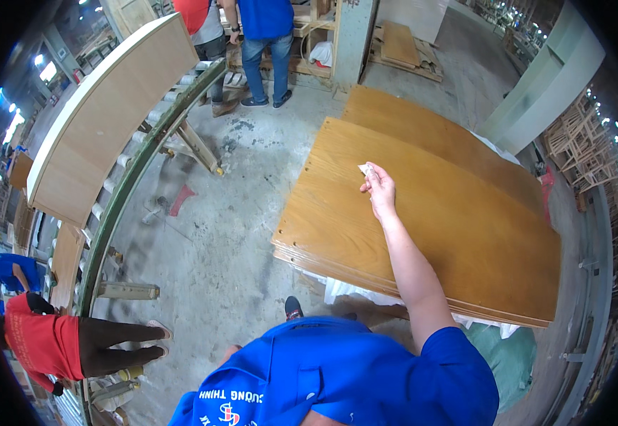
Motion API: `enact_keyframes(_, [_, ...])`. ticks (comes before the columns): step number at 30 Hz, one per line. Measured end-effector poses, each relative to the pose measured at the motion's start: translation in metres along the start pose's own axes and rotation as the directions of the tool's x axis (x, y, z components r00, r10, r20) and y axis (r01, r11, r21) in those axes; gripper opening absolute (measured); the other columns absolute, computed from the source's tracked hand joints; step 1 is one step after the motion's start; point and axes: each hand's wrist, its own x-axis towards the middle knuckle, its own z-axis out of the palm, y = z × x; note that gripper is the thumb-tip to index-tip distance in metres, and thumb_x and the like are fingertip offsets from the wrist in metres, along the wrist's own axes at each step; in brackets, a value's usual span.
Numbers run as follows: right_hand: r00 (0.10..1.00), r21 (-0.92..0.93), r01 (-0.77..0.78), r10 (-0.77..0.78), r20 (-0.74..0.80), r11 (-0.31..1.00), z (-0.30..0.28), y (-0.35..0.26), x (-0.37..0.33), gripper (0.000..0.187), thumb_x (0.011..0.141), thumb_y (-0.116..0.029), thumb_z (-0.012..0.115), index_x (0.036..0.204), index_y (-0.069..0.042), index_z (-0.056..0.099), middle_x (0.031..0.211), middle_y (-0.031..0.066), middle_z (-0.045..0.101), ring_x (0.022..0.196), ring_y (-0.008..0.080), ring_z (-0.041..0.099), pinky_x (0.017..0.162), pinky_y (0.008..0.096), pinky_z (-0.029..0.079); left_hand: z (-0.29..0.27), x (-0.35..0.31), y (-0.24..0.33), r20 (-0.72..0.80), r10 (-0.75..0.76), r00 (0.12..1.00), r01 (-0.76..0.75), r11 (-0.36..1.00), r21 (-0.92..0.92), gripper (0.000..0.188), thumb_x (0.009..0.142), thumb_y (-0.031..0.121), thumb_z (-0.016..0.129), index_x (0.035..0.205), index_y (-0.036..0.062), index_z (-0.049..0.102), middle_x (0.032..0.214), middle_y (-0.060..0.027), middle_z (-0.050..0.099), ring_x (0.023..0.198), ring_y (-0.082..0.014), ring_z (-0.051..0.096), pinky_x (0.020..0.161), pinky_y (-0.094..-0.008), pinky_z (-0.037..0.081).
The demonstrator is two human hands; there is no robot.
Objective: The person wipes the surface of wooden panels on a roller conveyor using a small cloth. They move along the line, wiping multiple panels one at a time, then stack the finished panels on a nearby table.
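Reference: the flat orange-brown wooden panel (472, 231), top of a stack. Right hand (380, 190) is over the left half of that panel, fingers pinched together on a small pale scrap (364, 170), material unclear. Can't tell if the scrap touches the panel. Left hand out of sight, can't tell its state. Second orange-brown wooden panel (422, 117) shows past the panel's far edge. White crumpled sheeting (348, 290) under its near edge; green wrapped bundle (500, 358) below its near right part. Well left of it: green-railed roller conveyor (136, 169) carrying a pale wooden cabinet-like piece (113, 121).
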Motion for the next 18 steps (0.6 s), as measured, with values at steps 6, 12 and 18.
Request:
enact_keyframes(6, [0.997,-0.246,0.063,-0.074,-0.037,0.967,0.054,0.012,0.075,0.028,0.090,-0.011,0.048,0.114,0.001,0.053,0.079,0.0033,0.054,0.055,0.0057,0.047,0.050,0.0204,0.045,-0.012,0.042,0.003,-0.035,0.045,0.998,-0.053,0.952,-0.302,0.028,0.081,0.024,0.053,0.090,-0.0007,0.062,0.081,-0.0131,0.066,0.069,-0.0201,0.064,0.063,-0.0317,0.050])
enact_keyframes(12, [0.978,-0.525,0.112,-0.187,-0.090,0.844,0.093,0.030,0.137,0.024,0.088,-0.015,0.051,0.106,0.000,0.060,0.084,0.0097,0.062,0.059,0.0111,0.056,0.054,0.0241,0.047,-0.059,0.070,-0.012,-0.131,0.076,0.988,-0.141,0.775,-0.616,0.023,0.083,0.019,0.051,0.085,-0.0020,0.060,0.072,-0.0106,0.063,0.061,-0.0176,0.061,0.058,-0.0293,0.049])
enact_keyframes(18, [0.884,-0.823,0.283,-0.468,0.023,0.493,0.101,0.034,0.153,0.024,0.086,-0.017,0.052,0.098,0.000,0.062,0.092,0.0181,0.063,0.090,0.0297,0.059,0.082,0.0362,0.045,-0.072,0.075,-0.038,-0.046,-0.026,0.999,-0.004,0.833,-0.553,0.026,0.084,0.020,0.051,0.086,-0.0034,0.060,0.073,-0.0124,0.064,0.064,-0.0191,0.062,0.059,-0.0300,0.050])
